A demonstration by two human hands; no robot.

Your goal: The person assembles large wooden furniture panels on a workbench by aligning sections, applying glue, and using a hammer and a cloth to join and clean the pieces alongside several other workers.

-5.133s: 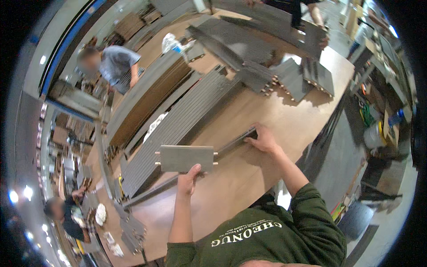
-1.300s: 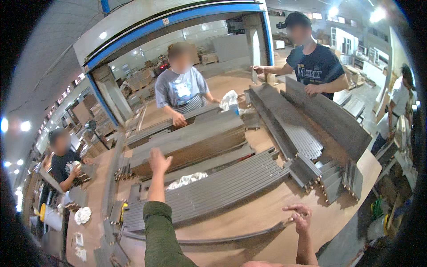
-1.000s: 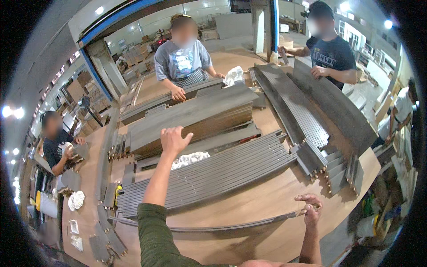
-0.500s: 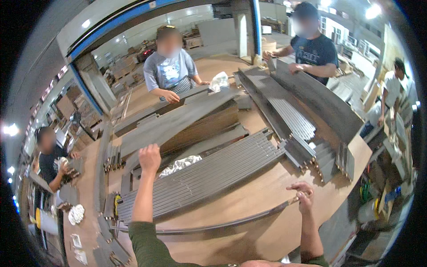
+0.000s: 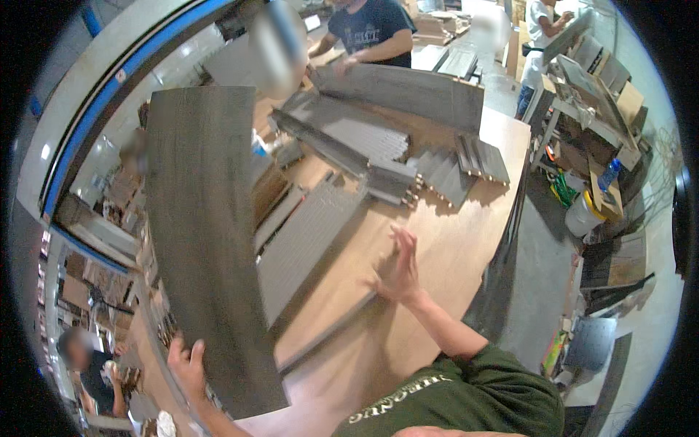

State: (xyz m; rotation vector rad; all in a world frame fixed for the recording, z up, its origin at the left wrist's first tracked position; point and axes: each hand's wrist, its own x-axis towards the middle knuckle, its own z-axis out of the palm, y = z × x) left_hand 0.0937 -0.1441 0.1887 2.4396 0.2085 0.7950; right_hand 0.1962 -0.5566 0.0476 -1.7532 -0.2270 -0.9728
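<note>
A long, wide dark grey board point(image 5: 207, 240) rises lengthwise in front of me on the left and hides part of the table. At its lower left edge, my left hand point(image 5: 189, 368) grips it, the far fingers partly hidden. My right hand point(image 5: 400, 269) is raised above the table with its fingers apart and nothing in them. Close to that hand lies the end of a narrow grey strip point(image 5: 328, 328), which runs down toward the board. Just beyond, a row of grey slats point(image 5: 313, 247) lies side by side.
Farther back on the wooden table point(image 5: 451, 233) are stacked grey slats point(image 5: 371, 135) and short profiles point(image 5: 484, 160). A co-worker in a dark shirt point(image 5: 375, 33) stands behind a standing panel point(image 5: 408, 95). Another person point(image 5: 98, 379) is at lower left. A white bucket point(image 5: 585, 213) stands at right.
The wide grey board has come up from the pile and now stands large before me, with my left hand on its edge. My right hand's fingers have spread. The view has turned right.
</note>
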